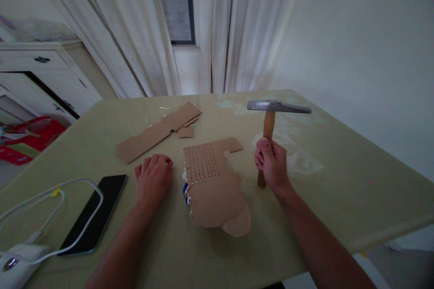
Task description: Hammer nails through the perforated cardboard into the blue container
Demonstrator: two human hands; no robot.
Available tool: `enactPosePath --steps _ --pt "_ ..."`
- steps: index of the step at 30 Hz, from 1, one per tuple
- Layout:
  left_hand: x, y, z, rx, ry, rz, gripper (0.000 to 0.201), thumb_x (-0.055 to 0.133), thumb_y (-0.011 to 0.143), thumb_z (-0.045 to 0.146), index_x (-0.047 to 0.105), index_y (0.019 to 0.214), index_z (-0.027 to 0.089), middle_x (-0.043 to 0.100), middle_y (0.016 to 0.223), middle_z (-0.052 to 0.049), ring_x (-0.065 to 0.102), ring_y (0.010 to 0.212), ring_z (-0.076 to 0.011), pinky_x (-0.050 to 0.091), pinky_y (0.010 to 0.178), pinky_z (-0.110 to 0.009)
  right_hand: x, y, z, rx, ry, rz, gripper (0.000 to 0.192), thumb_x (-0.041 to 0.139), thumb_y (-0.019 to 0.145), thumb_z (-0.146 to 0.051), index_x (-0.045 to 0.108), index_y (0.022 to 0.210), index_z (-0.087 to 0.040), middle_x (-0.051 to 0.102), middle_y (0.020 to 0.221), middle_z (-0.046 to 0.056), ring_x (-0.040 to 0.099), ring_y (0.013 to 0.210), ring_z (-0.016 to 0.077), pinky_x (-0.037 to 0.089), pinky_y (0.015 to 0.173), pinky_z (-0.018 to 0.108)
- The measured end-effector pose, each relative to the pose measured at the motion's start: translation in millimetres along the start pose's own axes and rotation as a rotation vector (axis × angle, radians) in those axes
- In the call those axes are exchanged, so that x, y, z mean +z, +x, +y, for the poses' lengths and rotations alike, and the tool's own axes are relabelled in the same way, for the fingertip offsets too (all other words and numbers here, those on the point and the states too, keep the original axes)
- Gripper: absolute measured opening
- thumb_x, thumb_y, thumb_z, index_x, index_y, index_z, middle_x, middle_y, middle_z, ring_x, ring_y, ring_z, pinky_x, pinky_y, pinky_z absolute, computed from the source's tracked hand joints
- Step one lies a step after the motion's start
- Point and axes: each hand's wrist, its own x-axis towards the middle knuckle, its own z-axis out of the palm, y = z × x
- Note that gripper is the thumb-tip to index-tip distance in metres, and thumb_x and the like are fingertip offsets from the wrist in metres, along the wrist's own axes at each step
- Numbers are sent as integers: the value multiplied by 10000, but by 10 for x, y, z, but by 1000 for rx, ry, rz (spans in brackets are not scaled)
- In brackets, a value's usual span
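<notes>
One hammer, head-heavy steel on a stiff wooden handle, stands upright right of the punched cardboard, right hand clamped low on the handle; left hand rests curled, holding nothing, on the table.

No text, label, brand, number or sign can be read anywhere in this view. The punched cardboard piece at the near middle of the table carries only rows of small holes, no print. The dark phone at the near left shows a blank screen, and the hammer on the right bears no legible mark.
</notes>
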Motion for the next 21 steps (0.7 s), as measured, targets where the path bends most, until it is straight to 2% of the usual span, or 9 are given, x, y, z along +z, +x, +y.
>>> enactPosePath --steps 4,6,10,13,17,21 --pt "-24 64 -56 -147 -568 143 318 553 998 479 685 1068 199 794 1034 -125 724 1006 -307 516 901 -426 -1 -1 1 7 5 0 585 720 951 -735 508 715 -243 393 541 -99 346 384 62 297 335 189" --pt "-76 71 -59 -198 -811 224 345 641 954 503 703 1108 200 791 1011 -91 729 965 -260 535 882 -375 -3 2 1 10 7 -4 586 719 949 -740 506 718 -245 391 537 -101 349 379 62 297 333 189" --pt "-189 47 -36 -245 -1025 367 392 729 942 479 738 1254 242 776 1024 -35 697 933 -187 538 873 -308 -5 7 0 13 9 -19 587 714 949 -745 502 724 -247 392 532 -103 354 370 61 294 329 183" --pt "-216 48 -18 -264 -1191 457 398 794 906 449 752 1254 263 769 1007 -13 680 879 -143 528 819 -264 0 -8 7 17 13 -25 583 710 953 -746 512 731 -244 395 526 -105 352 364 61 288 326 181" --pt "-187 40 58 -306 -1451 438 423 908 797 412 780 1166 250 770 998 -4 678 848 -108 528 781 -216 17 -55 26 -67 64 29 554 672 1009 -693 533 724 -239 392 514 -100 352 361 68 282 331 184" --pt "-125 -69 218 -272 -1440 366 396 893 855 421 785 1198 256 787 1020 -14 702 868 -111 558 785 -211 23 -75 3 -291 197 111 506 652 1049 -632 555 742 -241 398 536 -90 368 393 87 331 362 197"
